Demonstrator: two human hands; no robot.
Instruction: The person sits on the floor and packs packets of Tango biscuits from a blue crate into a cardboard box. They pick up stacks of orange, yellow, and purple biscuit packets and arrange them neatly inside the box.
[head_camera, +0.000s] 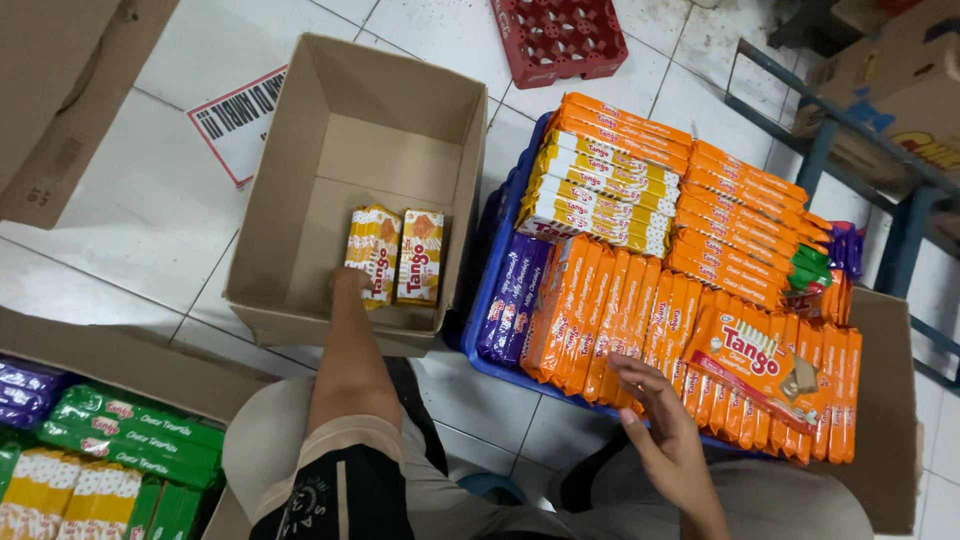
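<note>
White tiled floor (150, 220) carried everything. A blue crate (497, 300), right, held rows of orange wafer packs (620, 320), with yellow-and-white packs (600, 195) at its far side and purple packs (512, 300) at its left edge. An open cardboard box (330, 180), left, held two yellow wafer packs (395, 255) standing at its near wall. My left hand (350, 285) reached into the box, touching the left pack; whether its fingers gripped it I cannot tell. My right hand (655, 415) lay on the near orange packs, fingers (640, 375) loosely spread, holding nothing.
</note>
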